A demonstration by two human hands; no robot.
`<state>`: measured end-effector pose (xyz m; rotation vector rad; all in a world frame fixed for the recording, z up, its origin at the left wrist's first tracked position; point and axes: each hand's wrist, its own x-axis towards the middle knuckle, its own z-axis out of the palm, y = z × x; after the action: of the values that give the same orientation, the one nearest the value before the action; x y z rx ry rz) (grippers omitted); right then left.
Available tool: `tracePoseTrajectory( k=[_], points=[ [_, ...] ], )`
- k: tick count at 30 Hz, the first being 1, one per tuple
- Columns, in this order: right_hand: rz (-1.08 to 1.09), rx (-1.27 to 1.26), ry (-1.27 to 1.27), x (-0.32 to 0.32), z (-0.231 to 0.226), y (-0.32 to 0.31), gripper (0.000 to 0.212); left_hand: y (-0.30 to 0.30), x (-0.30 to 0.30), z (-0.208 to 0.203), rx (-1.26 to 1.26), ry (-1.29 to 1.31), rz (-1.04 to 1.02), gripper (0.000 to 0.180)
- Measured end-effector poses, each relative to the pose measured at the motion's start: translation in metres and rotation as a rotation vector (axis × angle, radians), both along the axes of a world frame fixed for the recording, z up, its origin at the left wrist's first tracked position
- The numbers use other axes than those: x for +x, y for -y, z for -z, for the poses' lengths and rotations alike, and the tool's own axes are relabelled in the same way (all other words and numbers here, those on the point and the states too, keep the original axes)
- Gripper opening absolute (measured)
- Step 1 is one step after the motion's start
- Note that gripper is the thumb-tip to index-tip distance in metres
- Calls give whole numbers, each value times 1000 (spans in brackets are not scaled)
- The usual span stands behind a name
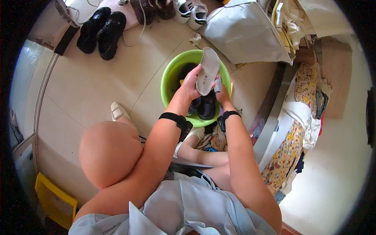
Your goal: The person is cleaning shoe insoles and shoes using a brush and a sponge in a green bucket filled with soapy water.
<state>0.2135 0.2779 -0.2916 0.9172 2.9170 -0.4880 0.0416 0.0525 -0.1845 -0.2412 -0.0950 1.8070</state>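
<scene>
My left hand (pixel 190 83) grips a greyish-white shoe insole (pixel 209 68) by its left edge and holds it up over a lime-green basin (pixel 166 74). Close to the insole's lower right edge, my right hand (pixel 223 93) is closed around a small brush (pixel 218 84) with pale bristles; its handle is mostly hidden by the fingers. Whether the bristles touch the insole, I cannot tell. Beneath both hands, a black shoe (pixel 206 106) sits in the basin, with more dark items partly covered by my hands and the insole.
Black shoes (pixel 111 35) stand on the tiled floor at the far left, with white sneakers (pixel 197 16) at the back. A large silvery-white bag (pixel 244 33) lies beyond the basin. Patterned cloth (pixel 288 156) hangs along the right. A yellow frame (pixel 56 201) is at lower left.
</scene>
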Motion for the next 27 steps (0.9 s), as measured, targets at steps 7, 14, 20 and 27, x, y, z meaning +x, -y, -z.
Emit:
tracePoseTrajectory(
  k=[7,14,20,27],
  points=[
    [51,-110,-64,-25,-80,13,57,1,6,19,-53,87,-53,44],
    [-335,-78,107,-62,-186,181,50,5,6,23,-222,200,-103,39],
    [-13,132,382,-138,-188,162,48,-14,31,9,-233,123,-134,40],
    [-149,161,329,-123,-194,191,48,-8,2,21,-196,173,-214,48]
  ],
)
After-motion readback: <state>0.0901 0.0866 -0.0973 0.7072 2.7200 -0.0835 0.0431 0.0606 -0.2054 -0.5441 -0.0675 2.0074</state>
